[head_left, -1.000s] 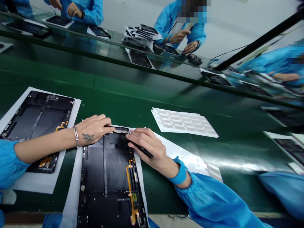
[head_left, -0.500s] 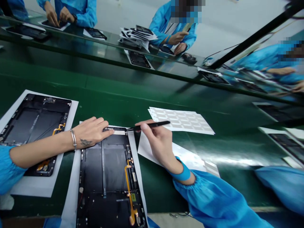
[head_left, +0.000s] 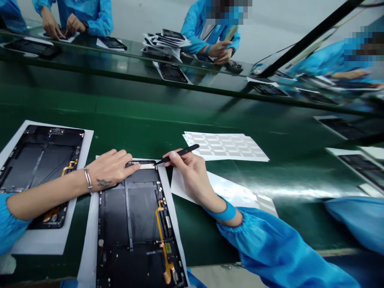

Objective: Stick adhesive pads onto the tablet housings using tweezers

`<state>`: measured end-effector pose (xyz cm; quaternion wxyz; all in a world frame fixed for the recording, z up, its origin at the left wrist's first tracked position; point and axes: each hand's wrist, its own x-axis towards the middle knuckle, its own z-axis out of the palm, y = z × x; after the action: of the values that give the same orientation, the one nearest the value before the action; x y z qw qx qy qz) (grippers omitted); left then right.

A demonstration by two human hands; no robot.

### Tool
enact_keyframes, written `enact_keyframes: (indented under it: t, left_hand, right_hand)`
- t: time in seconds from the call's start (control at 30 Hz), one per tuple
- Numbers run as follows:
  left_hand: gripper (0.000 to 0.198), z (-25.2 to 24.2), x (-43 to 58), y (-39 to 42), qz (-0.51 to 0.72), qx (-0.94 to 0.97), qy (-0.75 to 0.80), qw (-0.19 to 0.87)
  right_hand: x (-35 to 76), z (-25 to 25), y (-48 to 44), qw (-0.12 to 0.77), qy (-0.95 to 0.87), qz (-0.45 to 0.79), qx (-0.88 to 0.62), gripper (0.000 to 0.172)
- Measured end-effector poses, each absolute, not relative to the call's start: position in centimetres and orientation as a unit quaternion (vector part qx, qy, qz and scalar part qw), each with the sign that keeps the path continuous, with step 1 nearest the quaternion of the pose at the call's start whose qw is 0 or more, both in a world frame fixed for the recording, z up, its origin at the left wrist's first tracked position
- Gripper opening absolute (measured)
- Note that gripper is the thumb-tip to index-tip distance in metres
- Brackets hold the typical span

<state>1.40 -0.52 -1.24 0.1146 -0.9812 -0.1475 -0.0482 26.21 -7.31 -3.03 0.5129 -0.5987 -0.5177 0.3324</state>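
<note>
An opened black tablet chassis [head_left: 141,224] with an orange flex cable lies on a white sheet in front of me. My left hand [head_left: 109,170] rests on its top left corner, fingers stretched flat and pressing on the top edge. My right hand [head_left: 192,176] is closed on black tweezers [head_left: 177,154], whose tip touches a pale strip [head_left: 145,163] at the chassis' top edge. A white sheet of small pads [head_left: 225,147] lies just beyond my right hand.
A second open chassis [head_left: 39,172] on white paper lies at my left. Another white sheet [head_left: 237,194] lies under my right wrist. Across the green conveyor [head_left: 168,116], people in blue coats work beside a stack of chassis [head_left: 165,40]. More chassis [head_left: 360,172] sit at the right.
My right hand has lifted off the chassis corner, turned the tweezers and brought their tip to the strip at the top edge. My left hand has stayed put.
</note>
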Motion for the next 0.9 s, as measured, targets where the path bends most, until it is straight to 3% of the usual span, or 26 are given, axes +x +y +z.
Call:
enact_keyframes:
  t: [0.53,0.77,0.9]
  left_hand:
    - [0.040,0.6,1.8,-1.4,0.049,-0.972,-0.142,0.182]
    - [0.052,2.9,4.9,-0.9,0.129,-0.969,-0.177,0.115]
    - [0.055,2.2,5.4,-0.5,0.115,-0.970,-0.199,0.084]
  right_hand:
    - [26.1,-2.8,-6.6,0.469,-0.583,0.291,-0.596,0.051]
    - [26.4,-3.5,-5.9,0.519,-0.530,0.309,-0.595,0.057]
    - [26.6,-2.3,-6.3,0.552,-0.512,0.345,-0.560,0.051]
